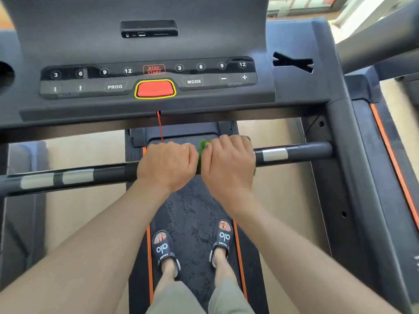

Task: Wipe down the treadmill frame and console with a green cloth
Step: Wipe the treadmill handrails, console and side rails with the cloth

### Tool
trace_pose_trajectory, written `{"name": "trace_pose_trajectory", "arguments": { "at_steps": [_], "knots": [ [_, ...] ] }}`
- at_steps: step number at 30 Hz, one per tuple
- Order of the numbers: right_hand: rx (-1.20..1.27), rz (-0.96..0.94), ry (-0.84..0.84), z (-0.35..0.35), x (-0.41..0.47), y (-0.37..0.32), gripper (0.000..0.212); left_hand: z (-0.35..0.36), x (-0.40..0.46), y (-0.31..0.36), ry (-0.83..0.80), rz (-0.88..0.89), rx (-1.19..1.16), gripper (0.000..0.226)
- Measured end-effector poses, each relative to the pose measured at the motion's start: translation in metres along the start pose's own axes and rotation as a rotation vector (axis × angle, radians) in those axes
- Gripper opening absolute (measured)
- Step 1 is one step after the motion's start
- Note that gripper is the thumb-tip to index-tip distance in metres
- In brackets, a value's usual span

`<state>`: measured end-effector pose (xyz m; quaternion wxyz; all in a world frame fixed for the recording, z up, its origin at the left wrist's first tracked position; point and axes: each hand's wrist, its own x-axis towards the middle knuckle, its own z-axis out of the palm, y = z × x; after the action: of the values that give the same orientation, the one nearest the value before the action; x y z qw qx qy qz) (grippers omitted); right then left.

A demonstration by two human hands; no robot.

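The treadmill console [149, 80] is seen above the horizontal handlebar [294, 152]. The bar is gripped side by side, knuckles up, by the left hand [166, 165] and the right hand [227, 164]; the green cloth [203, 146] is clamped under the right.

head view, steeply downward (wide-angle, close) over console [149, 80] and handlebar [294, 152]
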<state>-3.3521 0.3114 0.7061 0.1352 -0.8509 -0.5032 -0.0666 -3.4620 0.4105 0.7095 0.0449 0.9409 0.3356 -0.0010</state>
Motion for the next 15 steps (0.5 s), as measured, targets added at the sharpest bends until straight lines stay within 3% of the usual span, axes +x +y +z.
{"name": "trace_pose_trajectory", "arguments": {
  "at_steps": [3,7,10,12,15],
  "knots": [
    [0.082,-0.137,0.128,0.009,-0.024,0.009,0.031,0.001,0.000,0.001,-0.009,-0.016,0.020,0.036],
    [0.132,-0.329,0.170,0.004,0.001,0.051,0.035,0.001,-0.002,0.001,0.008,-0.040,0.024,0.037],
    [-0.090,-0.270,0.234,-0.015,0.009,0.136,0.039,0.001,-0.003,0.000,0.008,-0.039,0.025,0.036],
    [-0.166,-0.197,0.192,-0.030,0.007,0.181,0.040,0.001,-0.003,0.001,0.004,-0.046,0.034,0.034],
    [-0.120,-0.005,0.173,-0.022,0.006,0.177,0.041,0.003,-0.002,0.000,0.006,-0.062,0.018,0.036]
  ]
}}
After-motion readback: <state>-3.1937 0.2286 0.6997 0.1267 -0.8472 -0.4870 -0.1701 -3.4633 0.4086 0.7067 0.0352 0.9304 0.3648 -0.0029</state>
